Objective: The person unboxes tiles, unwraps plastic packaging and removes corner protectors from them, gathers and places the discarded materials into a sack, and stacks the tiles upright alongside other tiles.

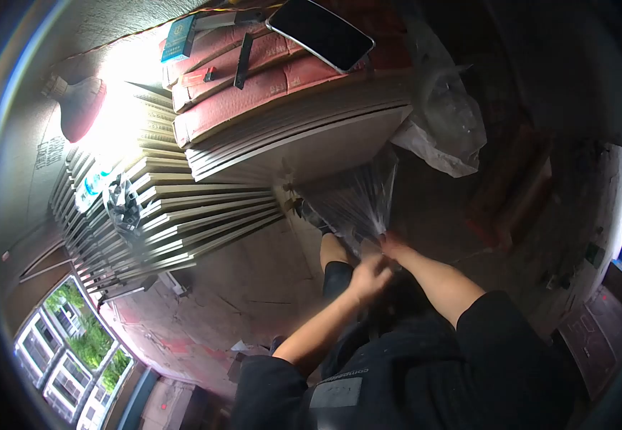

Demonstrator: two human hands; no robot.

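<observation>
- Dim room with a dusty floor (218,308); a window (74,344) stands beyond, and bright glare falls over fanned rows of slabs (203,215), edges outward.
- Red cartons (254,97) form a stack ahead of the person; a phone (322,34) lies on top, near a blue pack (178,39) and a dark strip (243,61).
- Clear plastic film (368,193) hangs below the stack's near edge, between the cartons and the person's body, drawn into folds toward the hands.
- Right hand (395,248): fingers closed, pinching the gathered film; fingertips mostly hidden.
- Left hand (372,277): just beside the right, fingers curled inward; cannot tell whether they pinch film.
- Crumpled plastic (447,132) juts past the cartons' right edge.
- Room for moving: floor shows between slab edges and left forearm; darker floor lies right of the film. Hands nearly touch; elbows stand wide.
</observation>
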